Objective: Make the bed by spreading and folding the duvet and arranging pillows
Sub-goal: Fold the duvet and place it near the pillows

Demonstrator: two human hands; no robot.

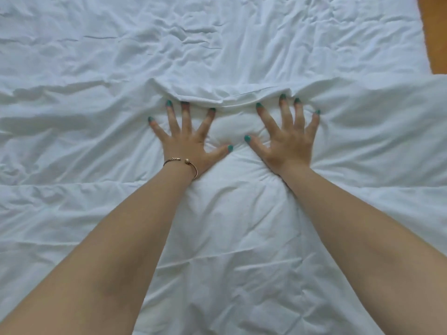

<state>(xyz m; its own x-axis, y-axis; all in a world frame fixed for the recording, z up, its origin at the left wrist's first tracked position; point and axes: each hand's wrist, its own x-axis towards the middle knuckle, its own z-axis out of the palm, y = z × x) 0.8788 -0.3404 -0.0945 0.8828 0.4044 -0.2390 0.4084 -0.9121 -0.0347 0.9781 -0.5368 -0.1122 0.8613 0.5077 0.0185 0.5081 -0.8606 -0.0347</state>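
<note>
You've got a strip of orange-brown wooden surface [434, 32] showing at the top right corner, running along the bed's far edge, and a thin gold bangle bracelet [183, 163] with a small round bead.

Person, two bare forearms, no sleeves in view.

Left hand [191, 143]: five nails painted teal-green, polish glossy. Left wrist carries one open bangle [182, 163], thin, rose-gold metal, its two ends facing each other across a gap; one end is a small round bead-like ball, the other a short ribbed cap.

Right hand [289, 143]: five nails in the same teal-green polish. The wrist is bare.
</note>
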